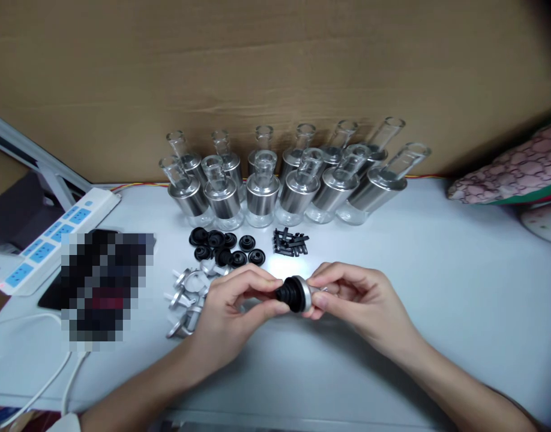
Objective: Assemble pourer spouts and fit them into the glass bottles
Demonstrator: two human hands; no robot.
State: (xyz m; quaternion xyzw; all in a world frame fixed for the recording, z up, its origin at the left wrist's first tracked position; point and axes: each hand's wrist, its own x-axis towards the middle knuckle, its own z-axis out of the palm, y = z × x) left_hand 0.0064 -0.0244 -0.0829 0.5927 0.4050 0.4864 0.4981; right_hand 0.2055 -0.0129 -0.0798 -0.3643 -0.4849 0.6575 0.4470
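Note:
Fingertips of my left hand [239, 306] pinch a black ribbed rubber stopper [290, 294]. My right hand [354, 294] grips a silver metal pourer top [306, 294] by its spout side, its rim against the stopper's wide end. Whether the two parts are fully joined I cannot tell. Beside my left hand lies a pile of silver pourer tops [183, 297], partly hidden by that hand. Beyond it are several loose black rubber stoppers [247, 243]. Small black plastic pieces [291, 243] form a heap to their right.
Two rows of glass bottles with steel bands [261, 195] stand at the back against a cardboard panel [275, 72]. At left are a power strip [62, 231], a dark, partly pixelated device [62, 282] and white cables [67, 378]. A pink patterned cloth item [505, 165] sits at right.

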